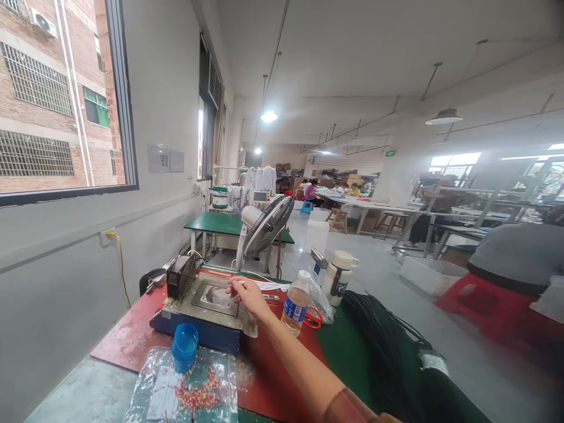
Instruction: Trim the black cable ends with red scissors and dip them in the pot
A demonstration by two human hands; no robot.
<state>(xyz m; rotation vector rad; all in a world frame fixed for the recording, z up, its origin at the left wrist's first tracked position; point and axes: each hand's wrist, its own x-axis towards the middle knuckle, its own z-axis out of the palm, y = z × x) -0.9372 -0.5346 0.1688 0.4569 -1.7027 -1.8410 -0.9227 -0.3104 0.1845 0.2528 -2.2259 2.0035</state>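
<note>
Right hand [249,298] reaches over the right side of the blue-based unit [198,333], fingers curled, thumb and fingertips near one another above the edge of its silvery recess [215,298]. White wires [271,286] extend rightward from behind the hand toward the clear bottle [296,302]; whether the fingers are clamped on them cannot be told. Small black fan [181,279] stands at the unit's far left corner.

Right hand [247,297]: anything between its fingers too small to tell. White wires [272,286] partly hidden behind it. Sleeve [350,406] below it cut by bottom edge. Seated person [513,252] far right of it: blurred, edge-cropped.
</note>
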